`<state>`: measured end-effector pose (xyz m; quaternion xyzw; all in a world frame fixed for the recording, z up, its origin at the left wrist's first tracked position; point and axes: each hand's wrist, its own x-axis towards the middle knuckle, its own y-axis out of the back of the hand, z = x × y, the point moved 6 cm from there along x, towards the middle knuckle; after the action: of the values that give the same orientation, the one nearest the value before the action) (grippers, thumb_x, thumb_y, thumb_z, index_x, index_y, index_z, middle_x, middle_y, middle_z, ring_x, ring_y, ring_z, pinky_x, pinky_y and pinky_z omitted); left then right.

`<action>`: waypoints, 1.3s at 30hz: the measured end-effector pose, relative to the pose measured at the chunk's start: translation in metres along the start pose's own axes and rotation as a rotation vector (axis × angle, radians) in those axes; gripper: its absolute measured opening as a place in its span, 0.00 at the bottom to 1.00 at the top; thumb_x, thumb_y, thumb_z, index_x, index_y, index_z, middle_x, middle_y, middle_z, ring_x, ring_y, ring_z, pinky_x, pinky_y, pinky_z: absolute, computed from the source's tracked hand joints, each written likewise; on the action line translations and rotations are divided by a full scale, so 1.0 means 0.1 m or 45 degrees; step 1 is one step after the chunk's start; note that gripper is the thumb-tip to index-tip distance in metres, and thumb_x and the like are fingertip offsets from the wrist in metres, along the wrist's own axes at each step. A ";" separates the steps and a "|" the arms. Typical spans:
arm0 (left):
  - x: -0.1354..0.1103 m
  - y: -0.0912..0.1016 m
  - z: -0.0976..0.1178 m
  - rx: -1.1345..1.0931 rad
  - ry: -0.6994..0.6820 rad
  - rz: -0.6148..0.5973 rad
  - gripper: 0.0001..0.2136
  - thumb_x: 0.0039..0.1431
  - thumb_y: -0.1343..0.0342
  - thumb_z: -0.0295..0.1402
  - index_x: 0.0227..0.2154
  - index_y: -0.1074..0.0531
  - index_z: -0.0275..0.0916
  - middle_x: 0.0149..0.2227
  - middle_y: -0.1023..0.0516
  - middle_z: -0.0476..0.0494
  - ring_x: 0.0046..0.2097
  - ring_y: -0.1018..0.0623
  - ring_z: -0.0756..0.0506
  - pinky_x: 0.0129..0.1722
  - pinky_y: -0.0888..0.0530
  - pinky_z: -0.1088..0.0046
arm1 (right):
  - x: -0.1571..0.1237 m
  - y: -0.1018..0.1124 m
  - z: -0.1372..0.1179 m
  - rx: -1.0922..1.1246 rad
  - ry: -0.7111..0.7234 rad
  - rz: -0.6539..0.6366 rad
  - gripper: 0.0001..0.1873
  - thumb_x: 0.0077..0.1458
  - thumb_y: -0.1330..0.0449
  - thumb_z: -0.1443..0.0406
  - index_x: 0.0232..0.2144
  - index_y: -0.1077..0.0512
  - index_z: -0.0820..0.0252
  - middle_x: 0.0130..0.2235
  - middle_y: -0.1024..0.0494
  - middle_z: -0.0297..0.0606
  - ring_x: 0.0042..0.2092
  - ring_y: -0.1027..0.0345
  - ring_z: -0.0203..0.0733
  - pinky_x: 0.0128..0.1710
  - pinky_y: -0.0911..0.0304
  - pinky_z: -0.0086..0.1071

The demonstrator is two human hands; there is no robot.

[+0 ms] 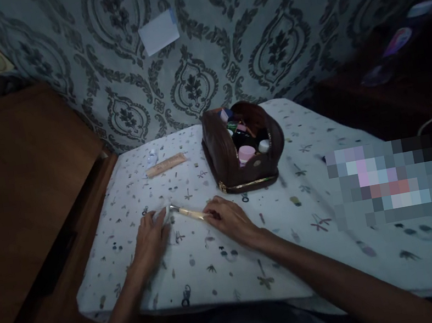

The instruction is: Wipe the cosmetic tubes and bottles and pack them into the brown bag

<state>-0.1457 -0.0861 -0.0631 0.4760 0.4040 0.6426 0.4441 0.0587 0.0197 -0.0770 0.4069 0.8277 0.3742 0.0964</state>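
Note:
My right hand (228,220) is closed around the pale handle of a makeup brush (192,213), whose metal collar and tip point left. Opposite it, my left hand (152,238) pinches a small white, tissue-like piece (161,213) close to the brush tip. Whether the piece touches the bristles I cannot tell. Behind my right hand stands a brown leather cosmetic bag (224,149), unzipped at the top. Inside show a pink-lidded jar (246,153), a white-lidded jar (264,146) and several other small items.
A beige tube (166,164) and a small clear-and-white item (151,156) lie left of the bag on the patterned white cloth (219,272). A blurred-out patch covers something at right. A wooden cabinet (16,191) borders the left, and a patterned wall (194,87) the back.

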 end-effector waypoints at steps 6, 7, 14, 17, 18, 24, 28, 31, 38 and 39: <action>0.05 0.06 0.02 -0.249 0.074 0.106 0.16 0.69 0.57 0.34 0.51 0.28 0.40 0.40 0.30 0.43 0.42 0.27 0.43 0.45 0.27 0.63 | -0.03 -0.05 -0.10 -0.148 0.020 -0.130 0.08 0.62 0.41 0.64 0.37 0.23 0.60 0.37 0.24 0.37 0.38 0.30 0.38 0.37 0.42 0.29; 0.11 0.05 0.03 -0.291 0.082 0.146 0.16 0.69 0.56 0.34 0.52 0.28 0.39 0.39 0.30 0.43 0.42 0.27 0.43 0.45 0.27 0.64 | -0.04 -0.07 -0.12 -0.154 0.049 -0.150 0.08 0.62 0.42 0.64 0.38 0.22 0.59 0.38 0.24 0.37 0.38 0.30 0.38 0.37 0.41 0.29; 0.41 -0.18 0.26 -0.409 -0.117 -0.010 0.18 0.68 0.57 0.32 0.56 0.29 0.41 0.43 0.31 0.42 0.48 0.28 0.43 0.50 0.29 0.64 | -0.13 -0.16 -0.26 -0.127 0.465 -0.201 0.09 0.61 0.42 0.66 0.40 0.21 0.56 0.41 0.24 0.40 0.45 0.31 0.43 0.42 0.36 0.32; 0.38 -0.18 0.36 -0.390 -0.118 -0.081 0.18 0.68 0.54 0.37 0.56 0.29 0.40 0.47 0.30 0.40 0.52 0.29 0.41 0.52 0.29 0.62 | -0.06 -0.08 -0.16 -0.055 0.442 0.021 0.11 0.61 0.46 0.69 0.41 0.24 0.59 0.42 0.25 0.42 0.46 0.32 0.44 0.47 0.34 0.37; 0.37 -0.17 0.38 -0.371 -0.107 -0.098 0.19 0.67 0.51 0.39 0.56 0.30 0.40 0.48 0.30 0.40 0.52 0.29 0.40 0.52 0.29 0.61 | -0.02 -0.05 -0.12 -0.044 0.423 0.099 0.13 0.61 0.47 0.70 0.44 0.26 0.59 0.44 0.25 0.43 0.47 0.33 0.46 0.49 0.34 0.39; 0.29 -0.11 0.53 -0.286 -0.326 -0.238 0.17 0.66 0.50 0.33 0.56 0.30 0.42 0.49 0.28 0.40 0.51 0.29 0.40 0.51 0.29 0.60 | 0.11 -0.12 0.03 -0.016 0.395 0.147 0.30 0.58 0.49 0.74 0.63 0.42 0.64 0.57 0.31 0.53 0.58 0.39 0.52 0.59 0.39 0.49; 0.29 -0.06 0.44 -0.348 -0.357 -0.293 0.17 0.66 0.51 0.34 0.55 0.30 0.41 0.50 0.28 0.39 0.51 0.29 0.39 0.50 0.28 0.60 | 0.11 -0.15 0.09 0.015 0.258 0.087 0.31 0.56 0.44 0.73 0.61 0.41 0.57 0.50 0.25 0.45 0.52 0.33 0.48 0.55 0.36 0.44; 0.30 0.09 0.39 -0.302 -0.229 -0.145 0.15 0.67 0.51 0.36 0.52 0.28 0.39 0.49 0.30 0.38 0.51 0.28 0.39 0.50 0.28 0.59 | 0.10 -0.13 0.13 0.080 0.176 0.107 0.28 0.53 0.40 0.73 0.56 0.37 0.54 0.45 0.24 0.39 0.47 0.30 0.44 0.49 0.34 0.39; 0.12 0.01 0.93 -0.273 -0.341 0.064 0.25 0.63 0.59 0.22 0.63 0.43 0.39 0.53 0.38 0.36 0.51 0.30 0.42 0.48 0.26 0.63 | 0.09 -0.14 0.17 0.209 0.106 0.092 0.33 0.50 0.41 0.74 0.59 0.41 0.60 0.38 0.24 0.36 0.40 0.29 0.42 0.42 0.35 0.33; 0.08 -0.09 1.02 -0.250 -0.387 0.026 0.28 0.60 0.59 0.19 0.64 0.44 0.39 0.54 0.38 0.35 0.52 0.31 0.41 0.48 0.26 0.62 | 0.09 -0.14 0.17 0.211 0.095 0.089 0.36 0.49 0.42 0.76 0.60 0.42 0.60 0.39 0.24 0.37 0.41 0.29 0.42 0.42 0.36 0.33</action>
<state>-0.0457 -0.0658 -0.0473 0.5261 0.2626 0.6042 0.5378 0.0528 0.0301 -0.0975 0.4280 0.8442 0.3223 0.0184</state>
